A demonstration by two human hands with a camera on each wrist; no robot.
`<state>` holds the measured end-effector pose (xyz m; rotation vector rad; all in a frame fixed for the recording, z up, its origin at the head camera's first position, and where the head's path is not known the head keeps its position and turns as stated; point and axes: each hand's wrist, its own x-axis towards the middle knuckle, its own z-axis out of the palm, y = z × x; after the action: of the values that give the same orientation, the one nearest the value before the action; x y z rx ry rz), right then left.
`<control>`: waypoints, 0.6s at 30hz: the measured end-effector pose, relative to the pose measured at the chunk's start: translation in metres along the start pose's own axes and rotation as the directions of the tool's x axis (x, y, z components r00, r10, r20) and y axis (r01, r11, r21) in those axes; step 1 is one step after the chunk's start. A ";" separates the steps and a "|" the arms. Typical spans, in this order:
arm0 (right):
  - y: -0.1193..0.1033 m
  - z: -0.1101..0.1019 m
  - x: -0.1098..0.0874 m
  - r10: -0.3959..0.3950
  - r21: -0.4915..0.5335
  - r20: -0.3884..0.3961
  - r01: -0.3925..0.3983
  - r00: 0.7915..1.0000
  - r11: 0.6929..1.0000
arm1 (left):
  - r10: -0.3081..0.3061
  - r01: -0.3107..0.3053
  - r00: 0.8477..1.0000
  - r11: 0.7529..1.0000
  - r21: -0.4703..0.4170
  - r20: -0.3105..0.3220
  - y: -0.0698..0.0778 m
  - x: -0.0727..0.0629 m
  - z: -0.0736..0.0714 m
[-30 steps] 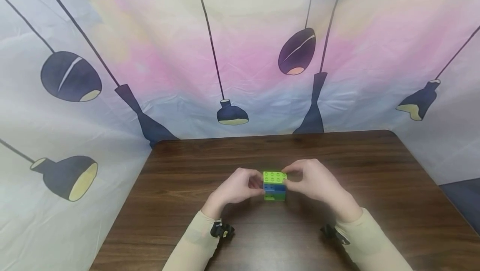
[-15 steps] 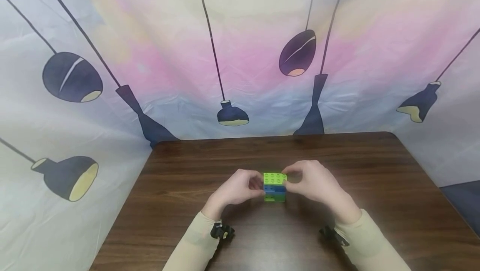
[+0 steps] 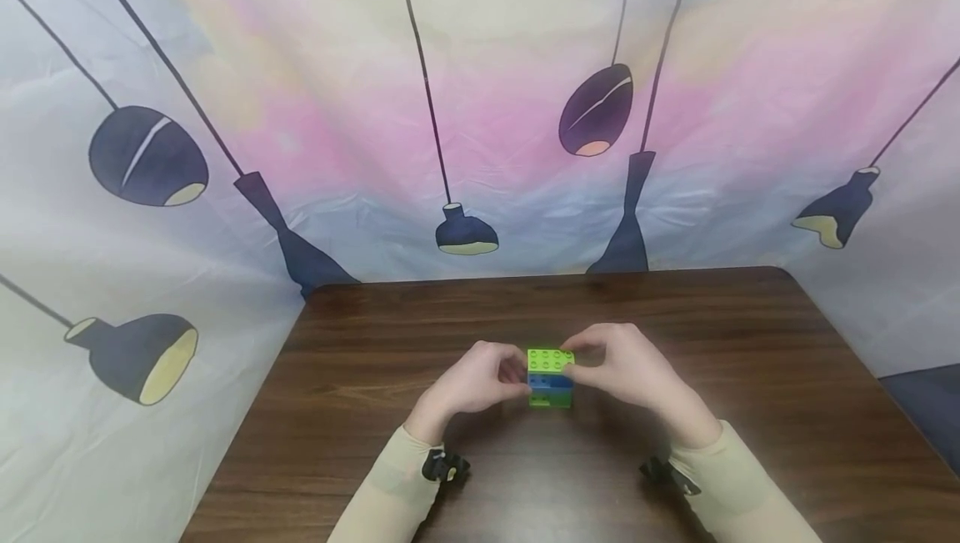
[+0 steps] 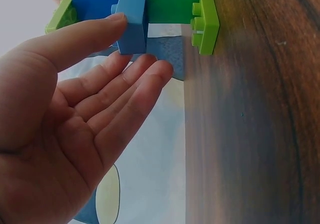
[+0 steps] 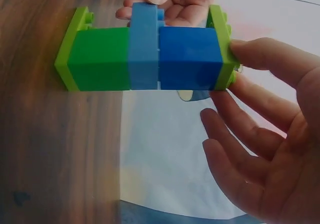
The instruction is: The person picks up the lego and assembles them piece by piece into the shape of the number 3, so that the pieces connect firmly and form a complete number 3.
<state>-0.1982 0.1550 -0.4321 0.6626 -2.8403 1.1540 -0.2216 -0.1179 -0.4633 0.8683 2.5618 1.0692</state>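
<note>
A small tower of toy building bricks stands upright on the table between both hands. From the bottom it has a lime-green plate (image 5: 68,58), a green brick (image 5: 100,61), a light blue brick (image 5: 144,51), a dark blue brick (image 5: 190,58) and a lime-green studded top brick (image 3: 550,360). The light blue brick juts out towards my left hand (image 3: 472,376), which pinches its end, thumb on one side and fingertips on the other. With thumb and index finger, my right hand (image 3: 637,368) grips the lime top brick; its other fingers hang loosely below.
The brown wooden table (image 3: 360,443) has its far edge against a hanging cloth (image 3: 360,109) printed with dark lamps. Another cloth side closes in at the left. Small black wrist cameras sit on both sleeves (image 3: 390,476).
The right thumb has slid slightly left over the lime top brick. Both hands stay at the tower, and the whole view has tilted up a little.
</note>
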 end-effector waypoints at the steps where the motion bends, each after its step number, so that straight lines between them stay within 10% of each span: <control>1: -0.001 0.000 0.000 0.013 -0.005 -0.003 -0.013 1.000 1.000 | 0.001 -0.001 1.000 1.000 0.000 0.000 0.000 0.000 0.000; 18: -0.014 -0.004 -0.003 0.076 -0.082 0.004 -0.075 0.997 0.994 | 0.002 -0.002 1.000 1.000 -0.009 0.001 -0.002 0.001 0.000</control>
<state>-0.1905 0.1495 -0.4206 0.5608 -2.9235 1.0395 -0.2229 -0.1181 -0.4647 0.8687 2.5535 1.0795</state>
